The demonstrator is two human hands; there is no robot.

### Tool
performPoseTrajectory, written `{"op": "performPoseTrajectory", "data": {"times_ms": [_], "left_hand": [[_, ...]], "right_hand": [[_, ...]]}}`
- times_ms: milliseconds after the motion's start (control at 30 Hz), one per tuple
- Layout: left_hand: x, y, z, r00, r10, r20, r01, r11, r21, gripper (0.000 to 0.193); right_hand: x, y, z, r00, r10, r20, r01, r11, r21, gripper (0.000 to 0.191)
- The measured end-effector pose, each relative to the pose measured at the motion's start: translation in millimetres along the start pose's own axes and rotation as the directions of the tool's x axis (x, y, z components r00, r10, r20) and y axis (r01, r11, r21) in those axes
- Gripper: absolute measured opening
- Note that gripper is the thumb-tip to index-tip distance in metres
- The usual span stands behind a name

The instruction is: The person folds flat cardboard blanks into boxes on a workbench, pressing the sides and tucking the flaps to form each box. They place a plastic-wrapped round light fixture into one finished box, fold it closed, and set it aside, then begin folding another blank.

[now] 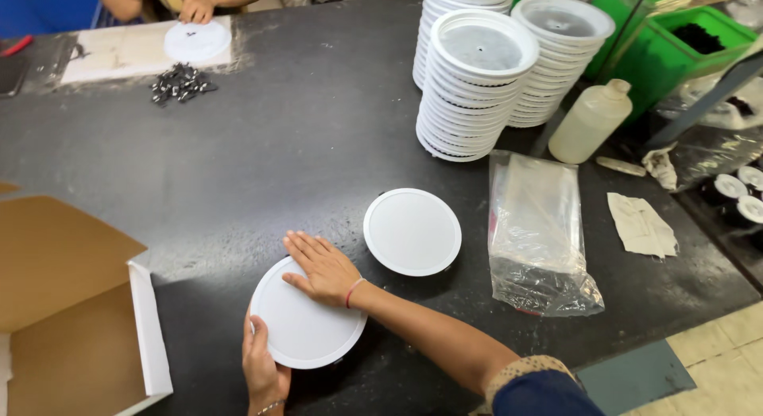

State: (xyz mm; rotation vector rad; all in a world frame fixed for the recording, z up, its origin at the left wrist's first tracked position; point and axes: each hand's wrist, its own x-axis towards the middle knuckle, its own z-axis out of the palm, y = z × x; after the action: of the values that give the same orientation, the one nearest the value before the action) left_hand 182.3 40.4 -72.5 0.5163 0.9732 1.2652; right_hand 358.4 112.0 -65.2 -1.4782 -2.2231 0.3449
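The right hand (324, 269) lay flat, fingers spread, on a round white plastic disc (306, 321) on the dark tabletop (262, 154). The left hand (261, 367) gripped its near edge, fingers curled around the rim. A second white disc (412, 231) lay just beside it.

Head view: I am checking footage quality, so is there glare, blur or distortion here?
Head view: sharp on both hands, left and right, on the white disc; soft sheen on the dark table; the plastic bag glints; edges bend slightly, wide-angle.

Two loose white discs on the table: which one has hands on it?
The near disc: right hand flat on top, left hand at its edge. The far disc lies untouched.
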Motion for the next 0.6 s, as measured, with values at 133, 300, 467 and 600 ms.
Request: {"op": "performPoseTrajectory", "data": {"times_ms": [133,300,467,600], "left_hand": [[5,-1,-3,0.998,0.043,0.037,-0.044,0.998,0.033,0.051],[12,-4,-3,1.000,-0.003,0.003,0.003,1.000,0.027,0.050],[11,-3,-3,0.999,0.028,-0.044,-0.027,0.999,0.017,0.044],[3,3,14,0.701,0.710,0.066,-0.494,0.416,0.763,0.038]], "right_hand": [[-31,7,-12,0.994,0.110,-0.007,-0.109,0.992,0.066,0.078],[-104,3,-36,0.981,0.195,0.005,-0.194,0.976,0.103,0.083],[-167,-11,-59,0.986,0.116,-0.118,-0.124,0.990,-0.068,0.064],[-169,19,-100,0.972,0.160,-0.174,-0.161,0.987,0.007,0.052]]}}
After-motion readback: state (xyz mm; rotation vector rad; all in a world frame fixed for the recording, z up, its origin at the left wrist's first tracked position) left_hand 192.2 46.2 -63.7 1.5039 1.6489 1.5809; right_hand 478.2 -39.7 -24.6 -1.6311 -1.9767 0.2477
